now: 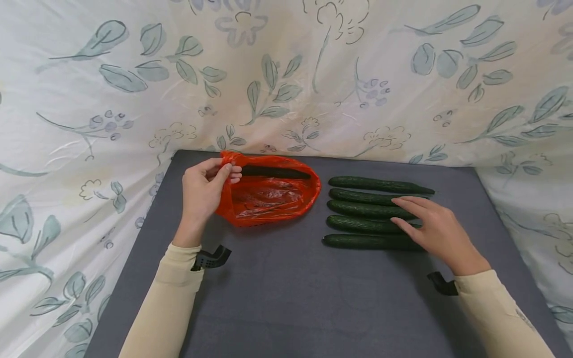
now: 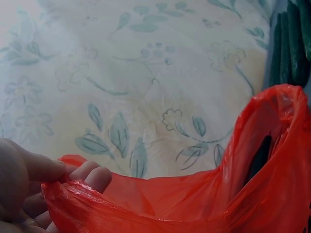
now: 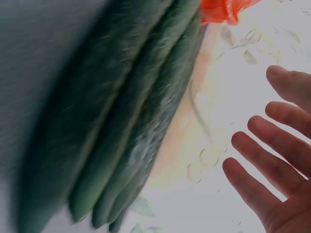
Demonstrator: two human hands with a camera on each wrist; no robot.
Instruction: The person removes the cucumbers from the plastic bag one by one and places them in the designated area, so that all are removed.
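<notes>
My left hand (image 1: 203,186) pinches the near-left rim of a red plastic bag (image 1: 273,219), whose mouth gapes toward me. Inside the bag lies one dark green cucumber (image 1: 277,172), its left end hidden behind my fingers. Several more cucumbers (image 1: 358,241) lie side by side in a stack of rows to the right of the bag. Over their right ends hovers my right hand (image 1: 436,231), fingers extended and holding nothing. In the right wrist view, the spread fingers (image 3: 262,189) stand apart from the cucumbers (image 3: 131,111).
A dark grey table (image 1: 304,298) lies beneath everything. Behind it and along both sides hangs a pale cloth (image 1: 286,74) printed with leaves and flowers. Black wrist straps (image 1: 212,258) show at both cuffs.
</notes>
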